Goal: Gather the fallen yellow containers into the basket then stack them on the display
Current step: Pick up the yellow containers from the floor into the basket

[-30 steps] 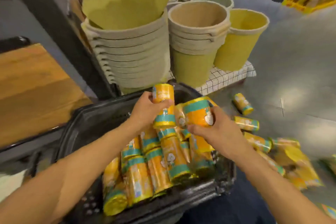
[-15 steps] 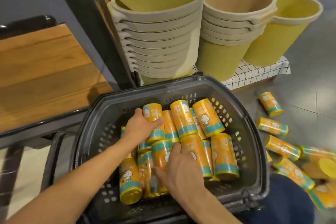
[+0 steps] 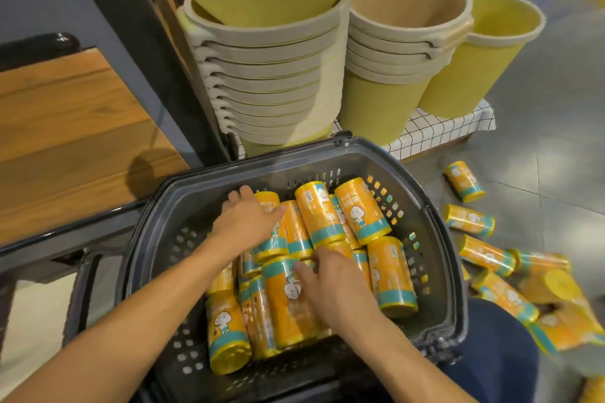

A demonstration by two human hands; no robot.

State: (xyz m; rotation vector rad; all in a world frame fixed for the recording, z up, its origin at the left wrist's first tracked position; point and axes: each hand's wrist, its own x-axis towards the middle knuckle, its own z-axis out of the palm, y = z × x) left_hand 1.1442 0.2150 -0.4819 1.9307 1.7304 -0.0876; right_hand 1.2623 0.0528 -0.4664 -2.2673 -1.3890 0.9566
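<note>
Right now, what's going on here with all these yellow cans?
A person is gathering them up. A dark basket already holds many yellow containers, and both hands are inside it. The left hand rests on a container near the far side, and the right hand lies flat on the pile. Several more containers lie on the floor to the right, not yet gathered.

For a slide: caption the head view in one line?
Left hand and right hand rest on containers in a basket; others litter the floor.
</note>
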